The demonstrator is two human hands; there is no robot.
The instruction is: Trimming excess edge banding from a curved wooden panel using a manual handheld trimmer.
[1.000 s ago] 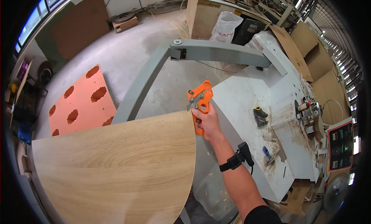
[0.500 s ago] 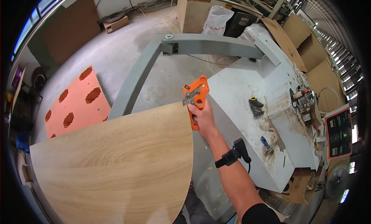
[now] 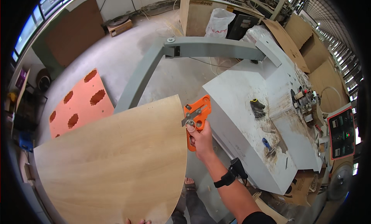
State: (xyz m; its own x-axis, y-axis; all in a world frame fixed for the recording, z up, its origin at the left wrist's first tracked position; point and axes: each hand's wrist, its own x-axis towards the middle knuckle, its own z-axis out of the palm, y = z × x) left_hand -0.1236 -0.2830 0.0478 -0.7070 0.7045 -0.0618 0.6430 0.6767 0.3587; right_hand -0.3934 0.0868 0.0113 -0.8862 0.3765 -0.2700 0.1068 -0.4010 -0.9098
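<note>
My right hand [image 3: 202, 139] is closed around the handle of an orange edge trimmer [image 3: 199, 114] with metal parts and screws on its face. The trimmer is at the right edge of a large wood-grain board [image 3: 112, 158], just below its far right corner. That board's right side curves in toward me. Only the fingertips of my left hand [image 3: 138, 221] show, on the board at the lower edge of the view; the rest of that hand is out of sight. A black strap with a small device [image 3: 228, 177] circles my right wrist.
A grey metal arm [image 3: 216, 47] crosses beyond the board. To the right stands a white machine bed [image 3: 239, 85] bearing a dark glove [image 3: 257, 108] and a blue-handled scraper [image 3: 266, 143]. A control panel [image 3: 341, 133] is far right; a pink sheet with holes [image 3: 83, 102] lies left.
My right hand and the trimmer have moved toward me from the board's far right corner, along its right edge. Fingertips of my left hand have come into view at the bottom.
</note>
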